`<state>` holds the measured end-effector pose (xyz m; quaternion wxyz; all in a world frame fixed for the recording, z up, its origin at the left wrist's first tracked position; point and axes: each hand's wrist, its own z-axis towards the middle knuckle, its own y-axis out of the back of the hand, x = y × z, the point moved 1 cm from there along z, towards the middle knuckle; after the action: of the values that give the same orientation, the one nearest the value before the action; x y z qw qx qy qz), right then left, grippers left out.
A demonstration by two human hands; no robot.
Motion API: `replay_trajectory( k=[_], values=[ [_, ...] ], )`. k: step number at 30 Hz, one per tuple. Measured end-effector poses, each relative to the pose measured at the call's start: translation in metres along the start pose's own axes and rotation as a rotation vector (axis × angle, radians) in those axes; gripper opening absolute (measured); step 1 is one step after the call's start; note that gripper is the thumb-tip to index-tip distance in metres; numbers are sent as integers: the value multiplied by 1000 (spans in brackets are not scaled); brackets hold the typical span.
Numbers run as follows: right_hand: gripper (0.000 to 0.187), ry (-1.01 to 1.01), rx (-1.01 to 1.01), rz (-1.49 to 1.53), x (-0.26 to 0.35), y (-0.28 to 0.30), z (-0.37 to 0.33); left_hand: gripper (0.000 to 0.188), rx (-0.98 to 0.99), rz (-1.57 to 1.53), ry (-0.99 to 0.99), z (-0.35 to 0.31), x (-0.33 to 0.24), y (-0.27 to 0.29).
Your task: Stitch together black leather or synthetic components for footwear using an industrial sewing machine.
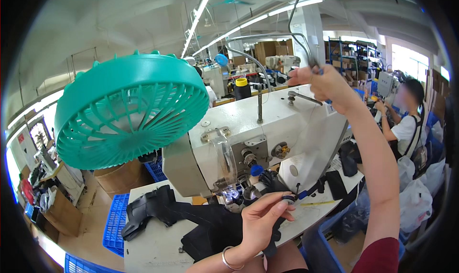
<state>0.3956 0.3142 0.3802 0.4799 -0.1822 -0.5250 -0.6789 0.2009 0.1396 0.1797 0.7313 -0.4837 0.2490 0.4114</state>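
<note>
Worktable point(150, 254) beside blue bin point(317, 244) holding plastic bag point(351, 229); left fingers point(275, 211) pinch bobbin point(288, 198); right fingers point(302, 75) curled, hold unclear.

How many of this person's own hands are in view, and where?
2: the left hand, low before the sewing machine, holding a small round part; the right hand, raised near the machine's top.

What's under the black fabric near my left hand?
The white table shows around the black fabric, which rests on it. Anything beneath the fabric is covered, and your left hand hides part of the fabric itself.
</note>
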Motion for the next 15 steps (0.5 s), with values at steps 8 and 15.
replay_trajectory(
  k=[8, 15],
  values=[
    [28, 208, -820, 537, -39, 4, -60, 31, 51, 75, 144, -1, 2, 5],
    [34, 338, -234, -7, -95, -115, -133, 13, 24, -42, 87, 4, 12, -3]
  ],
)
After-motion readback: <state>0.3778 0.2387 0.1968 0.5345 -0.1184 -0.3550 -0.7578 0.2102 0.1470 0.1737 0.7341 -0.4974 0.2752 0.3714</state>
